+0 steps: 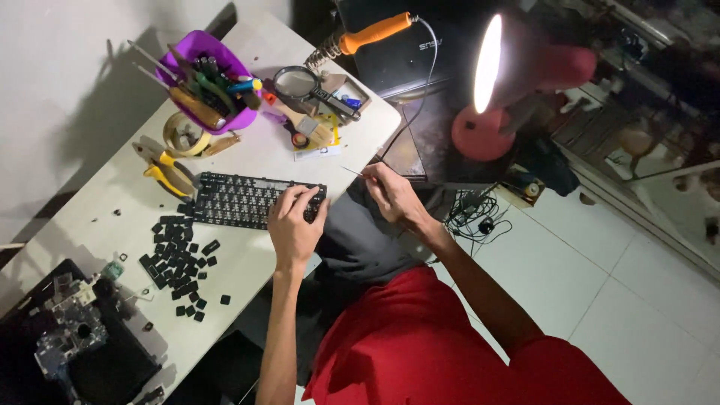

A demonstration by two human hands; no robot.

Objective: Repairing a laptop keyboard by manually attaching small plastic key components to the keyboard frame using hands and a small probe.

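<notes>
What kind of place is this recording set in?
Likely a home electronics repair bench: a stripped keyboard with loose black keycaps, a soldering iron in its stand, and a purple tub of screwdrivers.

White table; on it: black keyboard; loose keycaps; yellow-handled pliers; tape roll; purple tool tub.

- I see bare table lower centre, below the keyboard.
- Keycap pile blocks left.
- Purple tool cup, magnifier, lamp crowd the top.
</notes>
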